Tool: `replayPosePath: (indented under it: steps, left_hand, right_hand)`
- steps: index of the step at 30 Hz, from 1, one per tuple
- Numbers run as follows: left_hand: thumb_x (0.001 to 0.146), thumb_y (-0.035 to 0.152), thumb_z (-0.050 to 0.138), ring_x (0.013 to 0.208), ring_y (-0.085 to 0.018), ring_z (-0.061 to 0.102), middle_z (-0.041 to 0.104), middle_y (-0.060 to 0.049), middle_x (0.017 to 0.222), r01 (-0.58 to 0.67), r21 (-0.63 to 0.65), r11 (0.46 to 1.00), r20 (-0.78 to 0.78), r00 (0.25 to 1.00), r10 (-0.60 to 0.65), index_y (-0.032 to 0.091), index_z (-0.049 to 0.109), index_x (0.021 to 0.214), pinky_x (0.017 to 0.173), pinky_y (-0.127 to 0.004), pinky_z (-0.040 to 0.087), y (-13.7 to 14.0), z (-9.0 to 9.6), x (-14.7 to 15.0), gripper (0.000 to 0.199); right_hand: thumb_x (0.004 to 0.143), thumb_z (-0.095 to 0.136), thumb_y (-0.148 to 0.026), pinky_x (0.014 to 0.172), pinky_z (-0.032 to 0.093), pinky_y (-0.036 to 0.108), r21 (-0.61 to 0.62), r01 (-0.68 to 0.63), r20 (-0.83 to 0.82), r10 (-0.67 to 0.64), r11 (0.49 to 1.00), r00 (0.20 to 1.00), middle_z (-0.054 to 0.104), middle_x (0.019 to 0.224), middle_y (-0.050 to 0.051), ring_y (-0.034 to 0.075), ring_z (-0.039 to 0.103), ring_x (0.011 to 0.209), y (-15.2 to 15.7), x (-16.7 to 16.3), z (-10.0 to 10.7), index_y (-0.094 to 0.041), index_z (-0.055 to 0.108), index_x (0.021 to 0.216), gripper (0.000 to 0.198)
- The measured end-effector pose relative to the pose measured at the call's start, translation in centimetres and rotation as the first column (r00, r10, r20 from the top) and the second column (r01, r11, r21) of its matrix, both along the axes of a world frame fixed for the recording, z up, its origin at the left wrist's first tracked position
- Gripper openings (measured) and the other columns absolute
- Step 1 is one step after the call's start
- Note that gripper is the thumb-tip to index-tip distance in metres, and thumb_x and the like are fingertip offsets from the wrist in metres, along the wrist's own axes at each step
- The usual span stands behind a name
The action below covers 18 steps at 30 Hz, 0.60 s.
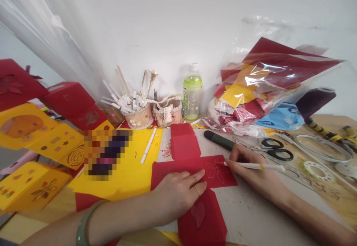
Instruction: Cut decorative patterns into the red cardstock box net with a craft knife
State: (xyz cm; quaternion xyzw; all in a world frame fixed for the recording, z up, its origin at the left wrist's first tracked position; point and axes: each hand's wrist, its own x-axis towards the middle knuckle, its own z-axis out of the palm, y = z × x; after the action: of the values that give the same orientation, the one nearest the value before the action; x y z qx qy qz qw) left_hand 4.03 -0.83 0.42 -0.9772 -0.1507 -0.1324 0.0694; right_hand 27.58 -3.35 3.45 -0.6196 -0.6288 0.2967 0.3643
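Looking down on a wooden worktop (334,121), covered across its middle by a grey board (237,205). Starting close in, with a green bangle (83,222) round the left wrist, and straight on up to the left hand (178,194): laid palm down, fingers stretched out and slightly parted, wearing a gold ring (197,191), resting across a red card (195,162) spread flat on the board. Just below those fingers, on the near part of the same card, a dull pink heart (198,214). Over to the right hand (248,173), pinching a white pen (270,166) between thumb and fingers, tip right at a pale petal outline (216,173) on the card's right arm. Touching or just above? Cannot tell from here.

Sliding left, across a wide yellow sheet (122,188) with a loose white marker (148,145) lying on it and a pixelated patch (108,155) too blurred to read, out to a yellow box (36,186) dotted with small shapes, with a red box (72,103) beyond.

Back across to the right: past a dark green tool (220,141) just beyond the right hand, then black-handled scissors (281,159) and a clear stencil (309,181).

Farther back, on to a pot (141,117) bristling with white sticks, right beside a lace-trimmed basket (160,117); next along, an upright, white-capped bottle (192,97). Then over to a clear plastic bag (245,93), bulging with red and yellow paper, with a blue packet (283,116) beside it, all before a pale wall (167,23).
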Motion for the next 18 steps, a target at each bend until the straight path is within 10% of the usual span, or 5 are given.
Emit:
replayPosePath:
  steps: [18]
  left_hand:
    - [0.085, 0.012, 0.049, 0.087, -0.021, 0.065, 0.055, -0.014, 0.125, 0.014, 0.011, 1.000, -0.018, 1.000, -0.014, 0.011, 0.056, 0.111, 0.066, -0.033, 0.055, -0.03, 0.16, 0.08, 0.027]
  right_hand:
    - [0.080, 0.050, -0.030, 0.052, 0.036, 0.024, 0.028, 0.013, 0.001, -0.013, 1.000, 1.000, 0.047, 0.059, -0.004, 0.013, 0.044, 0.055, 0.10, 0.00, -0.13, -0.022, 0.042, 0.062, 0.021]
